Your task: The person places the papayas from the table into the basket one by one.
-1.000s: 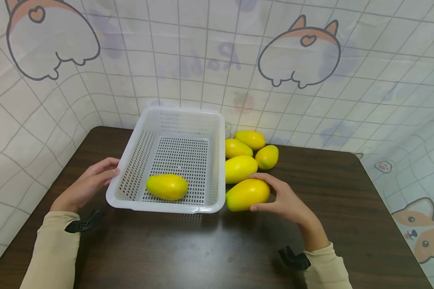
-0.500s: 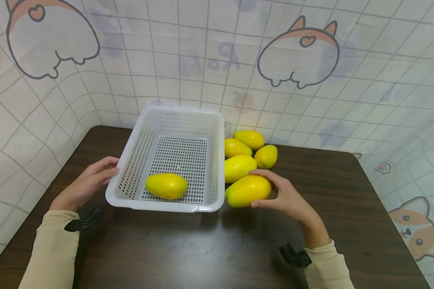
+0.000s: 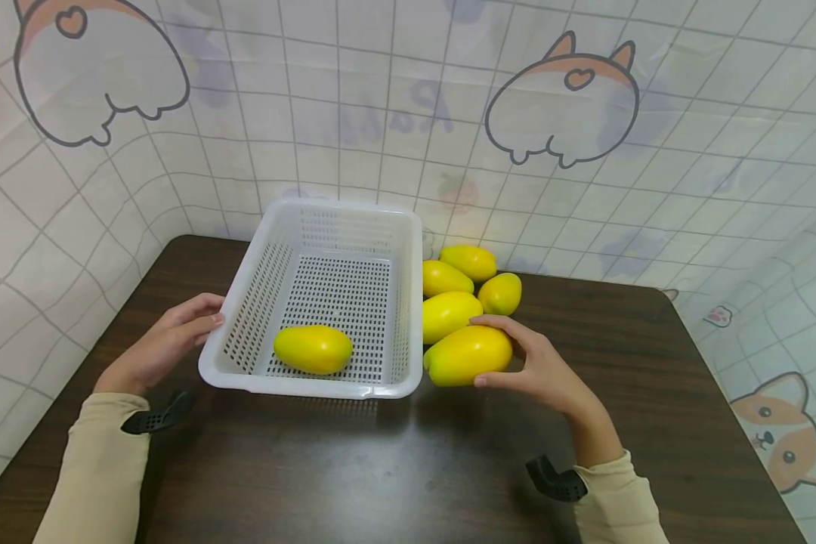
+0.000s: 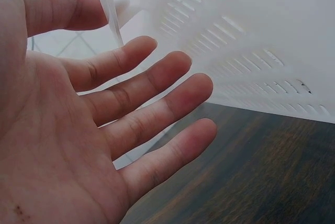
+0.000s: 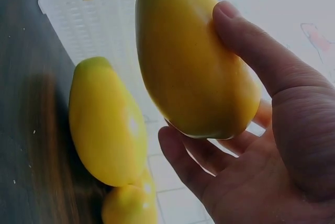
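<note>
My right hand [image 3: 533,366] grips a yellow papaya [image 3: 469,355] with a greenish narrow end, just outside the right wall of a white perforated plastic basket [image 3: 411,302]. In the right wrist view the thumb lies along one side of this papaya [image 5: 193,62] and the fingers curl behind it. Another papaya [image 3: 313,350] lies in the basket near its front. At the basket's left side is my left hand [image 3: 163,344], its thumb at the rim. The left wrist view shows the fingers [image 4: 172,101] nearly straight beside the outer wall.
Several yellow fruits, among them one large papaya [image 3: 452,316], lie right of the basket, close to its wall. Behind the dark wooden table [image 3: 353,476] hangs a white checked cloth [image 3: 353,98] with dog drawings.
My right hand has moved the gripped papaya slightly away from me and to the right. The left hand, the basket and the papaya inside it stay put.
</note>
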Demonstrator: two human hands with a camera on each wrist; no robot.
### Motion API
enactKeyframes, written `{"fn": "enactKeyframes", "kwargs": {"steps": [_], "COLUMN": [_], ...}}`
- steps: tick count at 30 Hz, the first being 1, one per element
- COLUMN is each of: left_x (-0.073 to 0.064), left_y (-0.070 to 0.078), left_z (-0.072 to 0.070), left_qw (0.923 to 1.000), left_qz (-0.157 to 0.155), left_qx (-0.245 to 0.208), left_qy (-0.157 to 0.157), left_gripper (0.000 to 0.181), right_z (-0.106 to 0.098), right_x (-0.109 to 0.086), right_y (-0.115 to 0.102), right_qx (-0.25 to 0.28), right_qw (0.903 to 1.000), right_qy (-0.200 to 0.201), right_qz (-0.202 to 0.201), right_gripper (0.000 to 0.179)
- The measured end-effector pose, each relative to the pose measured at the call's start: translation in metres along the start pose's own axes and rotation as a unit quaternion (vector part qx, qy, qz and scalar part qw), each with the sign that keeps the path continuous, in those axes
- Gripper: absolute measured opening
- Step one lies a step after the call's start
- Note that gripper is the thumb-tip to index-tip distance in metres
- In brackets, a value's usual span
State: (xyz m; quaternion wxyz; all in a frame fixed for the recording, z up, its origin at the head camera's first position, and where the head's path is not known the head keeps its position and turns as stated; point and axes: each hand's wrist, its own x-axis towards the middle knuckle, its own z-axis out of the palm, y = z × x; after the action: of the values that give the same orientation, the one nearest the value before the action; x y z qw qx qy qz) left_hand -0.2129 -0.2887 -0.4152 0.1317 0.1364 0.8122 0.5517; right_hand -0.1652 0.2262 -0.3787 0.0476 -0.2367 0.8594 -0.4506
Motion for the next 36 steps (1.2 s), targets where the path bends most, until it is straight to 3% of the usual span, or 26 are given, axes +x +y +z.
{"fn": "enactKeyframes", "kwargs": {"steps": [36], "left_x": [-0.001], "left_y": [-0.001], "left_z": [0.000], "left_qw": [0.9999], "left_qz": [0.008], "left_qx": [0.010], "left_qy": [0.002], "left_gripper": [0.038], "right_z": [0.006], "right_x": [0.012], "right_y": [-0.015], "right_qx": [-0.001], "right_qw": [1.0000], "right_qy": [-0.005], "right_qz": [-0.001], "right_gripper": [0.067]}}
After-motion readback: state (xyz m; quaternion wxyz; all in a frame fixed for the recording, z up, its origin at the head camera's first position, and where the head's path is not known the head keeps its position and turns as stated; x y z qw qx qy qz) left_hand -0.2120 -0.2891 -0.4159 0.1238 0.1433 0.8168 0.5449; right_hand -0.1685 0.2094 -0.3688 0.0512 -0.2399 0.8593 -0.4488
